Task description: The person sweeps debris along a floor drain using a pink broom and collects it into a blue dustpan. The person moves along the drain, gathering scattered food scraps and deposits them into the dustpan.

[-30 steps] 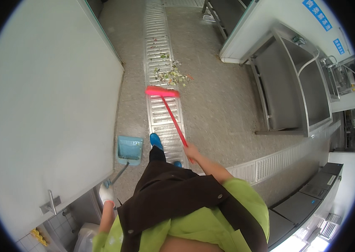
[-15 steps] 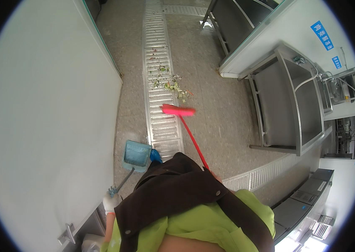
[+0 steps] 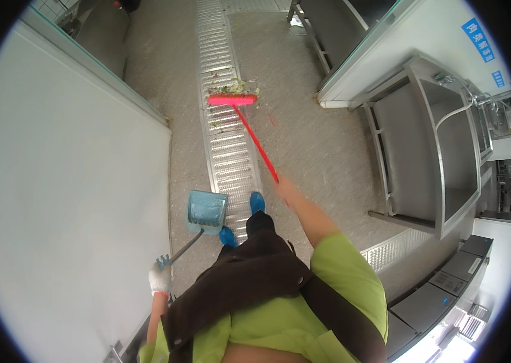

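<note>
A red broom [image 3: 243,121] is held at the top of its handle by the right hand [image 3: 284,187], whose fingers are closed around it; the arm is stretched forward. The broom's pink head is set down on the metal floor grate [image 3: 231,157], touching a small heap of green and pale scraps [image 3: 236,88] lying on the grate just beyond it. A blue dustpan [image 3: 206,212] is carried low by its long handle in the left hand [image 3: 160,279] (a white glove is worn on it), with the fingers wrapped around the grip. The pan hangs just beside the blue shoes [image 3: 257,202], at the left edge of the grate. A large white surface [image 3: 68,199] is seen to the left, and a steel sink unit [image 3: 443,157] to the right, well apart from the broom.
</note>
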Available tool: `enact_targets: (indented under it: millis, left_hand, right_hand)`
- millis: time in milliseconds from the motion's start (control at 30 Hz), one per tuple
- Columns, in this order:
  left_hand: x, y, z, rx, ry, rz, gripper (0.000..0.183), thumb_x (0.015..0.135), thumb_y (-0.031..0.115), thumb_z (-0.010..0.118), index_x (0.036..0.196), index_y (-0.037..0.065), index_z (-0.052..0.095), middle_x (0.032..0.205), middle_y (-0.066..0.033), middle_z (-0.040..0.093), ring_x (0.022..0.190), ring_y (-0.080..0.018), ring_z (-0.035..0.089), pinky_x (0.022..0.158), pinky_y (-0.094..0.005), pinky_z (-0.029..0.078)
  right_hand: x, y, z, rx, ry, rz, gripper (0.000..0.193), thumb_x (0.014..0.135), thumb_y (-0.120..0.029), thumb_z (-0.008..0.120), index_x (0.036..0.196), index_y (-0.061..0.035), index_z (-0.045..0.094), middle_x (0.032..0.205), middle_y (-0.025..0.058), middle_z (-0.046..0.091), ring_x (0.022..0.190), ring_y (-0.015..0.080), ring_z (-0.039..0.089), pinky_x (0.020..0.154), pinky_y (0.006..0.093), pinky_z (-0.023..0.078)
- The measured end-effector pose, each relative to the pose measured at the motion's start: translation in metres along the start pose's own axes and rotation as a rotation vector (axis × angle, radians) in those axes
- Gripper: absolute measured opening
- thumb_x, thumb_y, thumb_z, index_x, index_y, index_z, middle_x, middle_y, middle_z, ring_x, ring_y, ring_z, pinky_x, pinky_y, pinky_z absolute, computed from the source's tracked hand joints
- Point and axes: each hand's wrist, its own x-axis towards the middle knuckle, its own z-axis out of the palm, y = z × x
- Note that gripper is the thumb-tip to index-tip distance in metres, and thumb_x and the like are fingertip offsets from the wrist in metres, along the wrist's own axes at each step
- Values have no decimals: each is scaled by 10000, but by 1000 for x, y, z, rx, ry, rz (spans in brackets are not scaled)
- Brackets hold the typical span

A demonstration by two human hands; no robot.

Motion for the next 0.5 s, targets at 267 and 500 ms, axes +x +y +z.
enact_targets:
  millis: [267,500]
  left_hand:
    - [-9,52,24,-37,19,5,258,714,164,513,902,-11,547,863,-183,578,846,-278,561,711,-328,429]
    - [7,64,15,112,27,-42,306,752,281,497,868,4,561,839,-213,559,836,-332,538,694,-365,424]
  right_hand:
    - [-134,76,-40,-252,-291,122,401,764,-228,427,1151,-132,377,881,213,545,802,366,532,682,434,421]
    - [28,0,-6,32,-267,128,275,788,-215,382,975,-47,492,733,200,560,690,363,553,558,411,433]
